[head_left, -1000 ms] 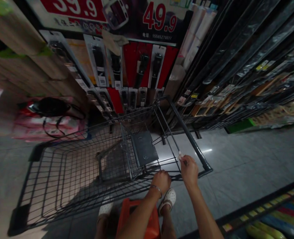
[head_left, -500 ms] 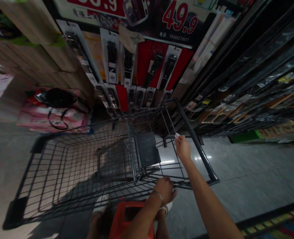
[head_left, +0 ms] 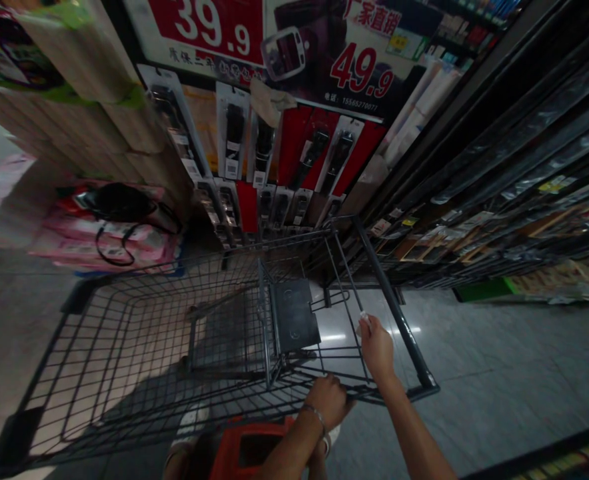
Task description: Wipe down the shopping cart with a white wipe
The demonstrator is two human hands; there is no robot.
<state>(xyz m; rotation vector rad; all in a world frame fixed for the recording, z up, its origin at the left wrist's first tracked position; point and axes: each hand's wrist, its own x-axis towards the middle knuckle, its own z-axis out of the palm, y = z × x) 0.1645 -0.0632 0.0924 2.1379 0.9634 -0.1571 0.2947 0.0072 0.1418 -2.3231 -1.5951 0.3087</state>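
One white scrap [head_left: 364, 317] pinched in right hand [head_left: 378, 349]; left hand [head_left: 327, 403], fingers curled by cart [head_left: 295, 313], grip unclear

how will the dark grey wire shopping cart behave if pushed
The cart will probably feel stiff, being built of crossed, joined wires. It may be light for its size, since it is mostly gaps. It might roll easily, as the grey tiled floor looks smooth and shiny.

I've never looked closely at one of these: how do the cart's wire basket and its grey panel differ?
The wire basket is open mesh, while the grey panel is a solid sheet. The wire basket is also far larger than the grey panel. Both are dark parts of one cart.
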